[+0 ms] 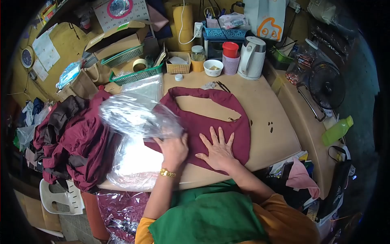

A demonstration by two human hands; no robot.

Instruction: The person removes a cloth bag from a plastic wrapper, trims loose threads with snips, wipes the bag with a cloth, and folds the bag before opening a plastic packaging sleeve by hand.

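Observation:
A maroon fabric piece (pixel 195 142) with a looped upper part and a small dark clasp lies flat on the padded table (pixel 276 118). My right hand (pixel 219 151) rests on it with fingers spread. At its left edge, my left hand (pixel 173 150), with a gold watch on the wrist, is closed at the near end of a clear plastic bag (pixel 140 116). That bag is raised and blurred, overlapping the fabric's left side. More clear plastic (pixel 136 162) lies flat on the table beneath and left of my left hand.
Maroon and dark garments (pixel 77 138) are heaped at the left. Along the back stand a green basket (pixel 136 76), a glass jar (pixel 198 57), a white bowl (pixel 213 68) and a white kettle (pixel 252 59). A fan (pixel 327 85) and green bottle (pixel 337 131) are at the right.

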